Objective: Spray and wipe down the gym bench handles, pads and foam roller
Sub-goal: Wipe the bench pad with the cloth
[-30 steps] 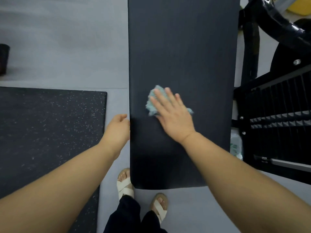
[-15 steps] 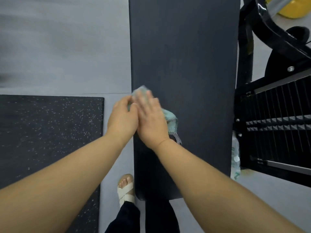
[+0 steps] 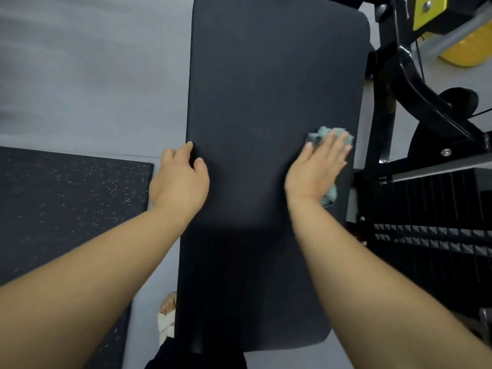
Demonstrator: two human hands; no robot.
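At the far left we see a speckled floor mat. Our left hand rests on the left edge of the bench pad, fingers loosely bent. Our right hand, fingers straight, presses a teal cloth flat near the pad's right edge, beside the weight stack.

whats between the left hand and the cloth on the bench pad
Only bare bench pad, in the head view: left hand at its left edge, right hand pressing the cloth near the right edge.
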